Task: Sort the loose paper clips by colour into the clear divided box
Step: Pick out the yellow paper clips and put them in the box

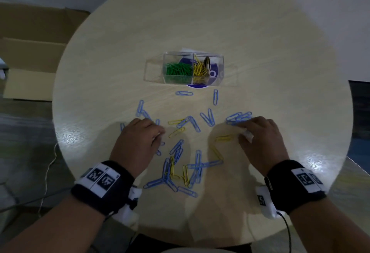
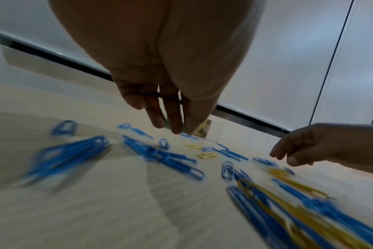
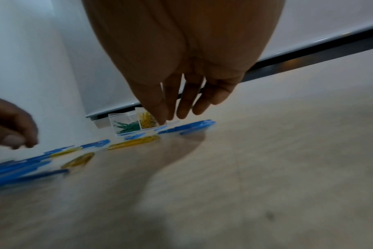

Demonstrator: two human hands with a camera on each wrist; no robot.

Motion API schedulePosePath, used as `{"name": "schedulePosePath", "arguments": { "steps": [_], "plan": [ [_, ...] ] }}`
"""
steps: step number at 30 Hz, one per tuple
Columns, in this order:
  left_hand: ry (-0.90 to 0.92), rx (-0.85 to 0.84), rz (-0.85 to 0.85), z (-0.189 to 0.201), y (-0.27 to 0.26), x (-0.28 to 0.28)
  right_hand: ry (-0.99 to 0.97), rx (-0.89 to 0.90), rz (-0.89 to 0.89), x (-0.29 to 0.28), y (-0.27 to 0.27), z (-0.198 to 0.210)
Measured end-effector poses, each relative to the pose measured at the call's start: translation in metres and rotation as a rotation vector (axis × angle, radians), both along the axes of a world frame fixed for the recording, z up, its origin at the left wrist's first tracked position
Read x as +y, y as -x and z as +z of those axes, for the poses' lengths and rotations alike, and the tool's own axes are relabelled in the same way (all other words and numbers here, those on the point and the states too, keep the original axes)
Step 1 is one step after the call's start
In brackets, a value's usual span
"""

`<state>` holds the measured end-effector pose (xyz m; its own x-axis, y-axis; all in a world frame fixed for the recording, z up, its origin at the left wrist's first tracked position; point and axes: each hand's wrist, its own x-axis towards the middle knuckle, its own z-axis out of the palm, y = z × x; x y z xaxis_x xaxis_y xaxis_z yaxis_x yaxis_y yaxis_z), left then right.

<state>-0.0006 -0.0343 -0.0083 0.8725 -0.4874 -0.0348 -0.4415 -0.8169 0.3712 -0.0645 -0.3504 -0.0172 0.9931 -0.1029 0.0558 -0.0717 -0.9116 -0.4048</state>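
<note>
Near the table's (image 1: pixel 260 42) front edge, blue and yellow clips (image 1: pixel 180 164) are left tangled below the box (image 1: pixel 193 68) at centre, both hands (image 1: pixel 138 142) (image 1: pixel 260 138) are held loose-fingered and empty, so mixed colours could be lifted together.

The head view is dim, with strong fisheye bending at the edges, so the round table (image 1: pixel 260 38) bulges; bright glare patches sit on its near left and near right rim, and soft shadows spread from both hands toward the viewer. Both wrist views are heavily motion-blurred: the blue paper clips (image 2: pixel 68 151) smear into streaks near the lens, and the tabletop grain is soft. The white wall (image 3: pixel 43 59) behind reads brightest, with faint sheen.
</note>
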Motion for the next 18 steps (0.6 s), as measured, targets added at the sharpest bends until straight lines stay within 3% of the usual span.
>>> {"name": "schedulePosePath", "arguments": {
  "steps": [5, 11, 18],
  "plan": [
    [-0.099, 0.060, -0.062, -0.005, -0.021, -0.027, -0.002, 0.163, 0.241, 0.016, -0.004, -0.001],
    [-0.091, 0.121, -0.039, -0.006, -0.020, -0.026, 0.009, 0.293, 0.130, 0.024, -0.007, 0.001],
    [-0.253, 0.287, -0.022, 0.004, -0.022, -0.024, -0.047, 0.360, 0.098, 0.027, -0.006, 0.004]
  ]
}}
